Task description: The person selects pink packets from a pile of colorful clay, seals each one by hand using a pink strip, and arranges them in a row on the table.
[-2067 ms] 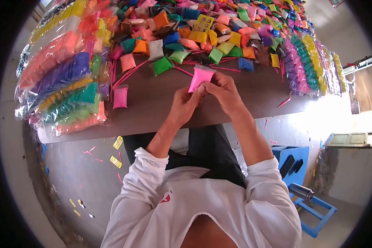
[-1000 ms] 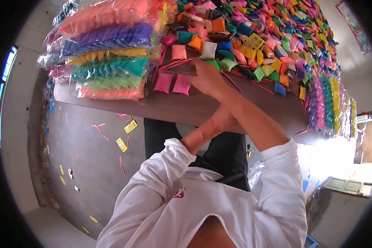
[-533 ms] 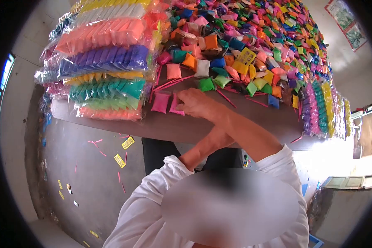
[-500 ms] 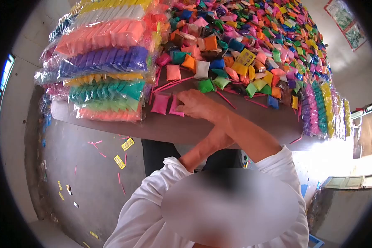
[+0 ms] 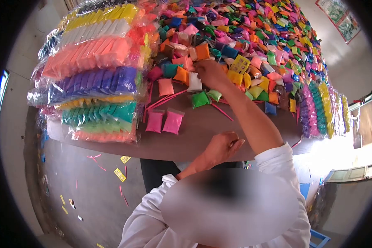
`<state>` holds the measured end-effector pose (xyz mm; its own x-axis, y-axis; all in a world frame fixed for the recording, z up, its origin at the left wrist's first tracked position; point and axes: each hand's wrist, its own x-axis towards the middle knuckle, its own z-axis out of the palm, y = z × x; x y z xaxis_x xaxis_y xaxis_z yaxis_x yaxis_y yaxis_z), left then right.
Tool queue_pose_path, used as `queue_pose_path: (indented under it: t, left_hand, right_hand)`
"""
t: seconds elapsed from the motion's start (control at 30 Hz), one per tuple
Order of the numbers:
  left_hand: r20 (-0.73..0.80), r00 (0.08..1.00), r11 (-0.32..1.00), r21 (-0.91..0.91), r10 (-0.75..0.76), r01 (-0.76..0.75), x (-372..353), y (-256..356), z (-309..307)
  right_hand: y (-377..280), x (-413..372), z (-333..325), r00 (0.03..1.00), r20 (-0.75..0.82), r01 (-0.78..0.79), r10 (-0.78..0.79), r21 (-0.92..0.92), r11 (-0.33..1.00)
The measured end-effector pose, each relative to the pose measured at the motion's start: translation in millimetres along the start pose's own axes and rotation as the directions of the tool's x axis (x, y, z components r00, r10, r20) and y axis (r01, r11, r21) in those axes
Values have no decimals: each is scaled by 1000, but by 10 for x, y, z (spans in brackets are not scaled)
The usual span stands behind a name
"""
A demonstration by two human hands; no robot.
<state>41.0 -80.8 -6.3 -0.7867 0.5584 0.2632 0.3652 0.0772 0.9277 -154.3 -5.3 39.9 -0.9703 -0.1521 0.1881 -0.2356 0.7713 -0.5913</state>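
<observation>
My right hand [image 5: 213,74] is over the near edge of the packet pile, fingers bent down beside a white packet [image 5: 195,82]. What its fingertips grip, if anything, is hidden. My left hand [image 5: 222,146] rests at the table's front edge, fingers loosely curled and thumb apart, with nothing visible in it. Two pink packets, a left one [image 5: 154,121] and a right one [image 5: 173,122], lie side by side on the brown table [image 5: 198,142]. Green [image 5: 200,99], orange [image 5: 181,75] and salmon [image 5: 166,87] packets lie near my right hand.
Stacked clear bags of colour-sorted packets [image 5: 97,78] stand at the left. A large mixed packet pile [image 5: 260,37] covers the back. More bagged rows [image 5: 318,109] are at the right. Pink sticks [image 5: 222,112] lie on the table; yellow cards [image 5: 120,175] are on the floor.
My right hand has left the pink packets and moved up to the pile. The right pink packet now lies straighter beside the other. My left hand has come out from beneath the right forearm.
</observation>
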Motion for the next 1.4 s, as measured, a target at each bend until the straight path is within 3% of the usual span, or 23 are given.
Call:
queue_pose_path:
  t: [0.07, 0.17, 0.27, 0.37, 0.47, 0.6, 0.63, 0.73, 0.8, 0.83, 0.87, 0.9, 0.93, 0.97, 1.07, 1.1, 1.2, 1.3, 1.4]
  left_hand:
    - [-25, 1000, 1000, 1, 6, -6, -3, 33, -8]
    - [-36, 999, 999, -33, -10, 9, -4, 23, 12]
    - [-22, 1000, 1000, -16, -4, 4, -1, 2, 18]
    - [-17, 1000, 1000, 2, -3, 3, 10, 8, 24]
    - [-24, 1000, 1000, -1, -2, 2, 7, -25, 39]
    - [-64, 994, 995, 50, 88, -85, -48, -150, 83]
    - [-82, 993, 995, 42, 90, -87, -33, -36, 28]
    - [-157, 982, 993, -31, 108, -114, -7, -59, 39]
    - [-178, 967, 983, 64, 180, -171, -16, -105, 69]
    - [-117, 987, 994, 44, 108, -104, -32, -125, 66]
    - [-52, 998, 999, 25, 38, -36, -46, -140, 49]
    - [18, 999, 1000, 11, -27, 27, -38, -127, 28]
    - [6, 999, 999, -22, -38, 38, -20, -92, 20]
    - [-4, 999, 997, -55, -51, 51, -6, -34, 13]
    - [1, 996, 995, -59, -84, 84, 11, 41, 4]
    - [6, 995, 994, -43, -96, 96, 9, 53, 7]
    - [-40, 999, 1000, 8, 12, -11, 9, -9, 48]
    - [-55, 998, 1000, 7, 14, -14, 10, 32, 48]
    - [-56, 997, 998, 32, 60, -59, 19, 12, 43]
  right_hand:
    - [198, 165, -103, 995, -102, -7, -12, -185, 983]
    - [201, 315, -274, 983, -112, -137, 144, 69, 988]
    - [172, 553, -285, 988, -147, -27, 44, 118, 993]
    - [40, 869, -128, 963, -185, 199, -198, -12, 980]
    - [-169, 1095, 58, 979, -26, 199, -200, -42, 979]
    - [-320, 1419, 240, 956, 227, 260, -187, -355, 898]
    - [-205, 1540, 415, 977, 144, 197, -159, -314, 929]
    - [-17, 1664, 573, 941, 86, 323, -328, -526, 787]
    - [72, 1581, 516, 923, -127, 283, -362, -414, 865]
    - [106, 1504, 468, 903, -229, 270, -363, -355, 895]
    - [143, 1416, 410, 950, -226, 215, -214, -22, 976]
    - [188, 1330, 323, 982, -178, 121, -68, 308, 944]
    - [226, 1261, 231, 994, -91, 6, 61, 598, 801]
    - [265, 1209, 220, 992, -85, 0, 95, 743, 669]
    - [130, 829, -54, 981, -119, -24, 155, 715, 699]
    - [152, 777, -94, 976, -144, -41, 163, 612, 790]
    - [198, 566, -158, 940, -238, -90, 243, 513, 854]
    - [283, 437, -98, 894, -411, -71, 176, 257, 964]
    - [180, 324, -90, 946, -301, -41, 122, 262, 964]
